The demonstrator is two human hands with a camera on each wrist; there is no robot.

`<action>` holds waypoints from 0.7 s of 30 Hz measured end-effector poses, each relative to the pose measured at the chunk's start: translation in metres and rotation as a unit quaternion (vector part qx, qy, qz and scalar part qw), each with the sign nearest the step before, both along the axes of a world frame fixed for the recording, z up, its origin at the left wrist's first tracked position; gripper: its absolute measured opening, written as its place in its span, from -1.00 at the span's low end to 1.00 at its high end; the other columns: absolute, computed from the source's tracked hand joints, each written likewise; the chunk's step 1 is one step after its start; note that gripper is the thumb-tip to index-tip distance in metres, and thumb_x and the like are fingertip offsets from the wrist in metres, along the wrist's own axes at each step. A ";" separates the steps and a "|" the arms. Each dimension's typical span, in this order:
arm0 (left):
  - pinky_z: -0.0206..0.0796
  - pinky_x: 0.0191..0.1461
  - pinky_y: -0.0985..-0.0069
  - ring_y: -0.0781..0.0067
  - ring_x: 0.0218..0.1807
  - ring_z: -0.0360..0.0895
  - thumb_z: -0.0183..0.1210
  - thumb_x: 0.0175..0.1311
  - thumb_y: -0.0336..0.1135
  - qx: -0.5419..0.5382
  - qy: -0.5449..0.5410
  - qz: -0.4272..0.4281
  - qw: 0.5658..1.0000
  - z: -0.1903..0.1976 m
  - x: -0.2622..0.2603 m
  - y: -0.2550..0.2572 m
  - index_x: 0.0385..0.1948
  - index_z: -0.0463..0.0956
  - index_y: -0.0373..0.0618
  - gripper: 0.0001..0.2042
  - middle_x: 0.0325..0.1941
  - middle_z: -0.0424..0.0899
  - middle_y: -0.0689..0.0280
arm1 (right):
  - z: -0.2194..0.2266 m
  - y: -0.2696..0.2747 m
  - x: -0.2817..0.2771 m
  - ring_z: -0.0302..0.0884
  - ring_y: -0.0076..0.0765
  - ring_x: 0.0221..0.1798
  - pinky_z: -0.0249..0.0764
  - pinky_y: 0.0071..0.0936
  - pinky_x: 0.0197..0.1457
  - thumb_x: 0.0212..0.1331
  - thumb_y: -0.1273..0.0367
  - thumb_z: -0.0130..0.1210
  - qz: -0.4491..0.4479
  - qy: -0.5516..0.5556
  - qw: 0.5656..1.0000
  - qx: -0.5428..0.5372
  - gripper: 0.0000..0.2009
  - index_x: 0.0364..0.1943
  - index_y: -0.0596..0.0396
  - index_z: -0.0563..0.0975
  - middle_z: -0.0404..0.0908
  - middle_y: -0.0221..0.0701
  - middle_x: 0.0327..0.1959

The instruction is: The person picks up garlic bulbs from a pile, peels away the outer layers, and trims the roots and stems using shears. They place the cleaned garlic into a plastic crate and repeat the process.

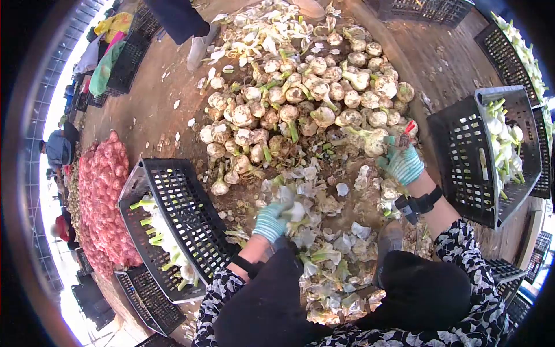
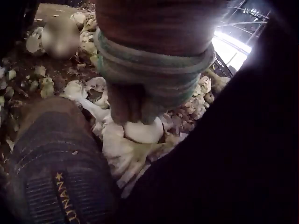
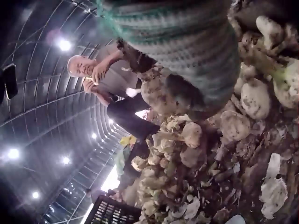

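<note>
Seemingly changing bulbs: right hand (image 1: 404, 164) has its grip round a soiled bulb (image 1: 376, 142); left hand (image 1: 271, 222), pinching a white bulb (image 2: 143, 132), should release first.

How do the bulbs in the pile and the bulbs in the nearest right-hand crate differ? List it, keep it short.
Colour: the pile bulbs are brownish and soil-stained; the crate bulbs look clean and white.
Place: the pile bulbs lie loose on the ground; the crate bulbs sit inside the black crate.
Shared: both include bulbs with green on their stems.
</note>
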State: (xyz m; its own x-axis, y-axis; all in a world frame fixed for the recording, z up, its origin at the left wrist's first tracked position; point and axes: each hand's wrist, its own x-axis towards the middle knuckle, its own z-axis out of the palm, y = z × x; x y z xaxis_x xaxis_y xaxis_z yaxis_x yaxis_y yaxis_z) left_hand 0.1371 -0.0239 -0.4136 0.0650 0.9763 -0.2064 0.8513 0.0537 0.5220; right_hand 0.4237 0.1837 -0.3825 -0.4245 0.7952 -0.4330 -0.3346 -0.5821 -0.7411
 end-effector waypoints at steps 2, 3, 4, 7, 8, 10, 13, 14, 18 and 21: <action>0.36 -0.40 0.57 0.50 -0.53 0.48 0.22 -0.13 -0.39 -0.173 -0.251 0.270 0.913 0.033 -0.002 0.005 -0.17 0.45 -0.12 -0.63 -0.45 0.57 0.25 | 0.001 -0.003 0.005 0.31 -0.54 -0.26 0.31 -0.28 -0.20 -0.01 0.07 -0.03 -0.009 0.020 0.998 -0.067 -0.66 -0.19 -0.11 0.40 0.42 -0.66 -0.40; 0.33 -0.50 0.71 0.65 -0.63 0.43 0.19 -0.10 -0.45 -0.141 -0.406 0.329 0.841 0.038 -0.008 -0.001 -0.19 0.45 -0.21 -0.66 -0.48 0.57 0.31 | 0.005 -0.005 0.005 0.29 -0.55 -0.30 0.31 -0.33 -0.25 -0.02 0.07 -0.01 -0.009 0.057 0.995 -0.086 -0.65 -0.16 -0.12 0.38 0.40 -0.67 -0.40; 0.33 -0.48 0.69 0.61 -0.61 0.44 0.16 -0.07 -0.48 -0.161 -0.470 0.370 0.785 0.054 -0.014 -0.003 -0.20 0.43 -0.26 -0.69 -0.48 0.57 0.30 | 0.009 -0.005 0.003 0.28 -0.56 -0.35 0.30 -0.38 -0.31 -0.03 0.07 0.00 -0.010 0.096 0.990 -0.104 -0.63 -0.14 -0.13 0.36 0.39 -0.69 -0.41; 0.32 -0.50 0.69 0.62 -0.49 0.46 0.13 -0.02 -0.40 0.069 -0.609 0.415 0.672 0.099 -0.024 -0.015 -0.10 0.35 -0.24 -0.62 -0.31 0.54 0.28 | 0.015 -0.010 -0.003 0.26 -0.57 -0.43 0.27 -0.47 -0.41 -0.09 0.03 0.05 0.000 0.097 0.991 -0.087 -0.55 -0.09 -0.16 0.36 0.37 -0.70 -0.46; 0.30 -0.54 0.68 0.62 -0.50 0.44 0.12 0.01 -0.32 0.149 -0.645 0.397 0.636 0.110 -0.036 -0.021 -0.05 0.30 -0.20 -0.59 -0.22 0.52 0.27 | 0.024 -0.013 -0.004 0.26 -0.57 -0.46 0.27 -0.48 -0.43 -0.10 0.01 0.04 -0.018 0.075 0.991 -0.108 -0.52 -0.06 -0.16 0.36 0.37 -0.69 -0.47; 0.14 -0.61 0.75 0.74 -0.54 0.28 0.14 -0.01 -0.13 0.118 -0.889 0.034 0.442 0.088 -0.100 -0.074 0.06 0.20 -0.11 -0.44 -0.09 0.45 0.29 | 0.039 -0.018 -0.007 0.29 -0.54 -0.43 0.31 -0.42 -0.38 -0.08 0.00 0.02 0.010 0.066 0.994 -0.084 -0.44 0.04 -0.11 0.29 0.40 -0.64 -0.44; 0.06 -0.58 0.78 0.70 -0.63 0.05 0.14 -0.04 -0.02 0.226 -0.820 0.269 0.452 0.134 -0.064 -0.074 0.17 0.03 0.14 -0.31 -0.16 0.45 0.29 | 0.042 -0.022 -0.010 0.38 -0.39 -0.11 0.36 -0.28 -0.15 -0.11 -0.07 0.01 0.119 0.227 0.960 -0.114 -0.32 0.11 -0.03 0.18 0.41 -0.44 -0.11; 0.13 -0.55 0.75 0.70 -0.60 0.15 0.12 -0.01 -0.04 0.179 -0.809 0.254 0.499 0.138 -0.054 -0.062 0.15 0.07 0.04 -0.35 -0.17 0.45 0.26 | 0.049 -0.021 -0.025 0.36 -0.31 -0.03 0.34 -0.26 -0.07 -0.08 0.00 0.04 0.185 0.319 0.927 -0.068 -0.31 0.13 0.03 0.14 0.36 -0.31 -0.02; 0.28 -0.39 0.55 0.51 -0.34 0.36 -0.04 0.12 -0.09 -0.108 -0.613 0.234 0.747 0.122 -0.037 -0.015 0.11 0.12 -0.08 -0.48 -0.08 0.40 0.26 | 0.084 -0.049 -0.041 0.27 -0.35 0.07 0.24 -0.32 0.10 -0.07 0.38 0.10 0.209 0.255 0.943 -0.052 -0.30 0.19 0.09 0.00 0.23 -0.32 0.09; 0.22 -0.05 0.28 0.29 -0.10 0.36 -0.04 0.04 0.12 -0.300 -0.645 0.210 0.670 0.142 0.009 0.052 0.10 0.12 -0.12 -0.36 0.00 0.34 0.19 | 0.089 -0.064 -0.060 0.18 -0.43 0.11 0.17 -0.50 0.14 -0.03 0.41 0.06 0.210 0.079 0.954 0.198 -0.32 0.18 0.14 -0.04 0.16 -0.32 0.12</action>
State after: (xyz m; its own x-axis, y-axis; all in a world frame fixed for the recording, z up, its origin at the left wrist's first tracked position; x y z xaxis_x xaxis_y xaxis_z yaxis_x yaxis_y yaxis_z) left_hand 0.1465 0.0278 -0.2718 0.3130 0.7309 -0.6065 -0.4444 0.6770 0.5866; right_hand 0.3635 0.1196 -0.2931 -0.7767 0.6287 -0.0382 -0.2590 -0.3741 -0.8905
